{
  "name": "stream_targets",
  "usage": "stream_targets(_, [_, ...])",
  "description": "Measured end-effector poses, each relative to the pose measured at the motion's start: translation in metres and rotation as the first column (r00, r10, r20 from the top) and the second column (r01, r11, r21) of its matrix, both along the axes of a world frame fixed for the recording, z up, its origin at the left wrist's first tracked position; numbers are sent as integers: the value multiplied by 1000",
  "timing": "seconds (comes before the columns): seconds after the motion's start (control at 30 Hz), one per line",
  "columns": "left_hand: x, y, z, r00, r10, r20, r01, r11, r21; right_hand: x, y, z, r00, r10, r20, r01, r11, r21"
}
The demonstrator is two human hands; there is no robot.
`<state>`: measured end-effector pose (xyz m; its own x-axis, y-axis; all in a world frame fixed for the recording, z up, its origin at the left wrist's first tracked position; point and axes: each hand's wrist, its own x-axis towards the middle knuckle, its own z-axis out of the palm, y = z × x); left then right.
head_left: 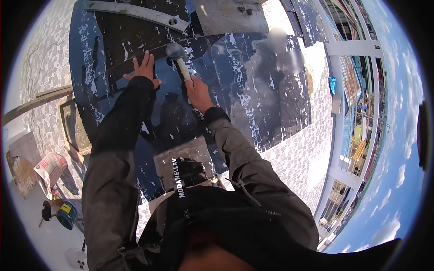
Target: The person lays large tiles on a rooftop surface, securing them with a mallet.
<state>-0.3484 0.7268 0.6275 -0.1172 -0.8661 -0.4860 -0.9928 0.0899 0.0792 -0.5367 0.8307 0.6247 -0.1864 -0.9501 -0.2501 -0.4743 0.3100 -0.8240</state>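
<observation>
**Right hand holding a mallet, left palm lying flat on a dark tile**

Closest to the camera, a black strap (181, 178) with white lettering is hanging across the person's chest. Two dark sleeves (113, 149) are reaching forward from it.

Well behind the grips and far off to their left, a printed sack (50, 168) is lying on pale ground. A small blue bucket (67, 214) is standing just beside it.

The right hand (197, 92) is closing its grip tightly around the white handle of a mallet (177, 54). The handle is running forward and slightly left out of the fist. The grey head is sitting just beyond the grip, over a joint between the glossy tiles. Whether the head is touching the surface cannot be told.

The left hand (144, 70) is lying just left of the mallet head. Its grip is wide, holding nothing, with the fingers spread and the palm pressing flat on a dark tile (253, 81). The tile is shining and mirroring the person's outline beneath both grips.

Past the grips, a long metal level (135, 12) is lying slanted across the far tiles. A pebble-patterned surface (298, 158) is showing to the right of the grips. Beyond it, buildings (357, 135) are standing under a bright sky.
</observation>
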Motion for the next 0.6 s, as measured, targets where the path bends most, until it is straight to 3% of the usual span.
stream_targets(0.3, [-22, 3, 5, 997, 18, 68, -20, 999, 30, -11, 9, -7, 994, -104, 27, 105, 994, -37])
stream_targets(0.6, [-22, 7, 8, 997, 32, 72, -38, 997, 71, -15, 19, -13, 996, -85, 40, 87, 994, -64])
